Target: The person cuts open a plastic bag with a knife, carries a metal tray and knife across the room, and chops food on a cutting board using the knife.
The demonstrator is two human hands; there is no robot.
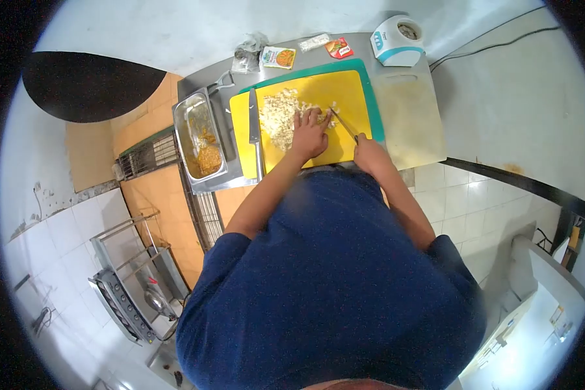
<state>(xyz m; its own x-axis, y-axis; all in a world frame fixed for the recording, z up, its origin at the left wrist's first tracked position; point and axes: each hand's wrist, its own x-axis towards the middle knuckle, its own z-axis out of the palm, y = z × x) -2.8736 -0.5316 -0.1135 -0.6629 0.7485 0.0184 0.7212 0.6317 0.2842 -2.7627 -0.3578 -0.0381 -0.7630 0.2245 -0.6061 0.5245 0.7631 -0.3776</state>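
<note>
My right hand (370,155) is closed around the handle of a kitchen knife (344,123), its blade slanting up and left over the yellow cutting board (351,91). Spread over the board, my left hand (311,135) rests among chopped pale pieces of food (279,116), with its fingers apart and their tips close to the blade's tip. What lies under that palm is hidden. A few small pieces sit around the knife's tip. Along the board's left side lies a second, larger knife (254,123), untouched.
A green board (372,107) lies beneath the yellow one. To the left stands a metal pan (222,153) with orange-brown food. Behind are a plastic bag (247,53), packets (279,58) and a white-and-blue appliance (396,42). A pale board (409,120) lies at right.
</note>
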